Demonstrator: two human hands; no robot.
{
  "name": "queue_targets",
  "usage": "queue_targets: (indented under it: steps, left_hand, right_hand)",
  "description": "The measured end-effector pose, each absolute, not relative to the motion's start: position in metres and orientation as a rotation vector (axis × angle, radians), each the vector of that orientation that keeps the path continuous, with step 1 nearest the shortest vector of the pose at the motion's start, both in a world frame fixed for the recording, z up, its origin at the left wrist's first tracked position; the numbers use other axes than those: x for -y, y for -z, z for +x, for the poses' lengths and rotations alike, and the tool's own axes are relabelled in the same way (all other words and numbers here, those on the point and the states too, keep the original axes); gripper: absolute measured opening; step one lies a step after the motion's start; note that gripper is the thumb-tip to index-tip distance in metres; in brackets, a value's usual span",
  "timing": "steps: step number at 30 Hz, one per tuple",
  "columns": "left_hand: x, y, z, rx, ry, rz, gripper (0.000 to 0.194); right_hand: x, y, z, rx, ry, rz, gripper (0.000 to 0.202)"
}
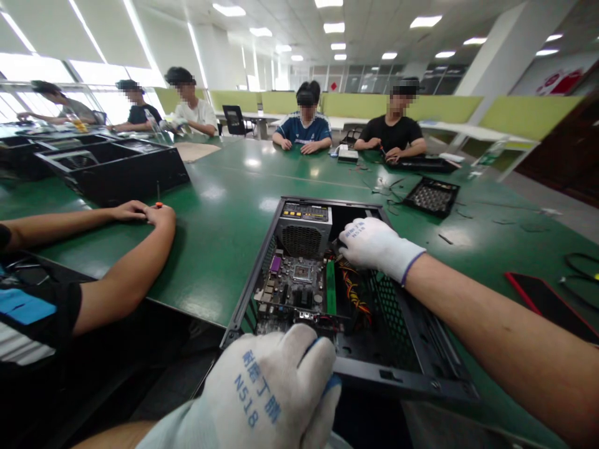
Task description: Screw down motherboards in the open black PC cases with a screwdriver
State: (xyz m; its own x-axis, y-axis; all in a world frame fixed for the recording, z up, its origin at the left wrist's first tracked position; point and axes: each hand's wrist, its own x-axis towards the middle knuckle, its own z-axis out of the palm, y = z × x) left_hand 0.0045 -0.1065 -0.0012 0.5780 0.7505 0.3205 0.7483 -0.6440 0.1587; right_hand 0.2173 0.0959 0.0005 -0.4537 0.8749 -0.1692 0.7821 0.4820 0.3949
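An open black computer case (pixel 412 374) lies in front of me on the table. Inside it are a grey power supply (pixel 306 234) at the far end, a motherboard (pixel 294 277) and a green memory module (pixel 331 288). My right hand (pixel 369 246), in a white glove, reaches in beside the power supply. Its fingers are curled at the top of a yellow, red and black cable bundle (pixel 354 288); what they pinch is hidden. My left hand (pixel 276 386), gloved too, is closed at the near rim of the case, its fingertips out of sight.
A neighbour's forearms (pixel 135 249) rest on the green table (pixel 219 218) at left, near a screwdriver (pixel 159 202). Another black case (pixel 121 168) stands beyond. A black panel (pixel 431 195) and scattered cables lie at right. Several people sit across the table.
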Motion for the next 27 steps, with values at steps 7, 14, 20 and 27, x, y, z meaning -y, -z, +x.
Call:
queue_targets:
  steps: [7, 14, 20, 27]
  left_hand:
    - [0.066, -0.026, 0.001, -1.367, -0.436, 2.634, 0.018]
    - [-0.014, -0.016, 0.027, -1.389, 0.105, 2.681, 0.033]
    - [-0.076, 0.006, 0.058, -1.302, 0.617, 2.632, 0.045]
    - [-0.109, 0.045, 0.068, -1.196, 0.859, 2.611, 0.067]
  right_hand:
    - [-0.086, -0.001, 0.245, -2.874, -0.185, 1.711, 0.044]
    - [-0.075, -0.006, 0.258, -3.082, 0.182, 1.808, 0.038]
    - [-0.075, -0.002, 0.260, -3.090, 0.178, 1.775, 0.036]
    - [-0.072, -0.003, 0.260, -3.063, 0.175, 1.746, 0.037]
